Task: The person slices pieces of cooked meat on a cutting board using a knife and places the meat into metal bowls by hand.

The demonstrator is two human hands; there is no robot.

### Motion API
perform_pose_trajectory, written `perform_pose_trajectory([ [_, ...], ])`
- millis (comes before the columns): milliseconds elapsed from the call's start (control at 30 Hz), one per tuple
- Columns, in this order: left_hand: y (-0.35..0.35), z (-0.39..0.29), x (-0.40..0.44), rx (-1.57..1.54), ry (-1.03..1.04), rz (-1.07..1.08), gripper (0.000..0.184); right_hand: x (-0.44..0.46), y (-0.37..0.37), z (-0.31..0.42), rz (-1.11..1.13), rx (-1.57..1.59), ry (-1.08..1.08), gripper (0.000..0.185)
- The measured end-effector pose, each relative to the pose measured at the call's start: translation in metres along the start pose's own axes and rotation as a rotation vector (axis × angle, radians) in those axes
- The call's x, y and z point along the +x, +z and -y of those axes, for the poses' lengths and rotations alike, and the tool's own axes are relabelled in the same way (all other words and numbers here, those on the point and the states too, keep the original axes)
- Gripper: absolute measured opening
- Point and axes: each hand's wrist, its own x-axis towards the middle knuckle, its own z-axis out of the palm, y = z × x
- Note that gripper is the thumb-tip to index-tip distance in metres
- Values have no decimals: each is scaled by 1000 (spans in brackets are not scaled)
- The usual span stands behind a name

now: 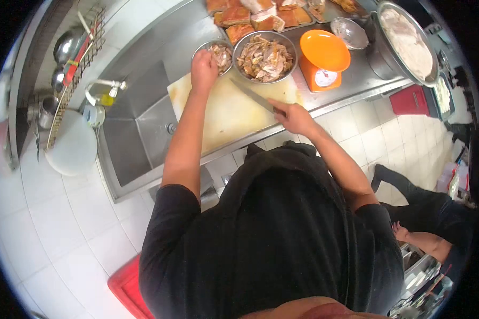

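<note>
My right hand (pixel 297 119) is wrapped round the handle of a kitchen knife (pixel 258 99), whose blade lies low over the white cutting board (pixel 223 125) and points up and left. At the near left rim of a small metal bowl (pixel 226 44) is my left hand (pixel 204 69), its fingers curled. What they hold, if anything, is hidden. Chopped meat (pixel 220 55) shows inside that bowl. Just right of it stands a larger metal bowl (pixel 265 80) heaped with chopped meat. An orange kitchen scale (pixel 324 58) with a round dial sits beside the larger bowl.
Roasted meat slabs (pixel 234 17) lie on trays at the back. A sink (pixel 130 143) with a tap (pixel 105 85) is left of the board. A big basin of pale food (pixel 407 45) stands at the right. Another person (pixel 436 218) is behind me at right.
</note>
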Motion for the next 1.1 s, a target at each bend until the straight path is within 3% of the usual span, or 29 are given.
perform_pose_trajectory([
  [133,35,-51,9,-170,41,187,29,-25,8,-7,25,-127,90,68],
  [233,66,-86,27,-267,45,561,44,-30,12,-9,103,-177,113,85],
  [300,105,-58,29,-308,109,644,51,-27,30,-33,52,-181,18,86],
  [333,112,-53,35,-336,64,711,51,-28,11,-22,108,-157,71,87],
  [367,121,-34,42,-157,28,722,49,-27,10,-19,69,-223,27,86],
  [400,127,-26,46,-197,114,680,46,-21,6,-19,122,-194,83,84],
  [467,127,-9,57,-232,91,816,42,-17,13,-21,73,-185,53,84],
  [500,140,11,57,-246,193,758,43,-14,16,-25,45,-178,43,82],
  [567,129,0,62,-289,-24,857,39,-4,27,-34,25,-176,27,80],
  [667,132,7,72,-358,-6,891,28,-4,30,-37,38,-196,10,77],
  [767,124,-8,79,-553,-297,974,19,-12,31,-32,19,-237,-13,74],
  [900,149,16,78,-557,-341,837,18,-13,36,-29,17,-270,14,74],
  [1000,160,26,78,-404,-117,817,19,-14,32,-25,58,-302,41,78],
  [1100,166,25,71,-410,-157,680,18,-16,26,-17,93,-297,50,82],
])
